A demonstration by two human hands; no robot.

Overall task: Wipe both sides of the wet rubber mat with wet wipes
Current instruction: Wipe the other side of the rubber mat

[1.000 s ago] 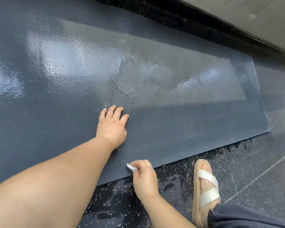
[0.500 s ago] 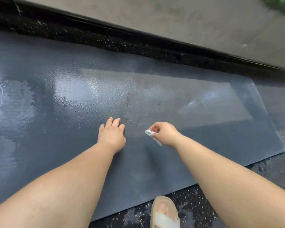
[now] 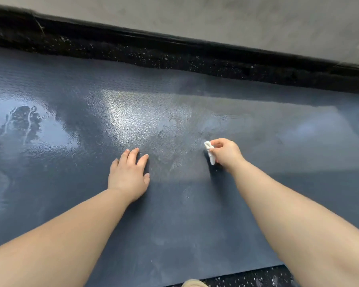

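A large dark grey rubber mat (image 3: 75, 204) lies flat on the floor and fills most of the view. Wet, shiny patches cover its far left and middle. My left hand (image 3: 128, 176) presses flat on the mat near the centre, fingers straight. To its right, my right hand (image 3: 226, 154) pinches a small crumpled white wet wipe (image 3: 210, 153) and holds it against the mat surface beside a wet patch.
A black speckled floor strip (image 3: 195, 61) runs along the mat's far edge, below a black skirting and a grey wall (image 3: 236, 19). The mat's near edge meets wet speckled floor (image 3: 257, 278), where the tip of a beige sandal (image 3: 193, 283) shows.
My right hand carried the wipe from the mat's near edge up onto the middle of the mat, then further right. My left hand stayed pressed in place. The view tilted forward.
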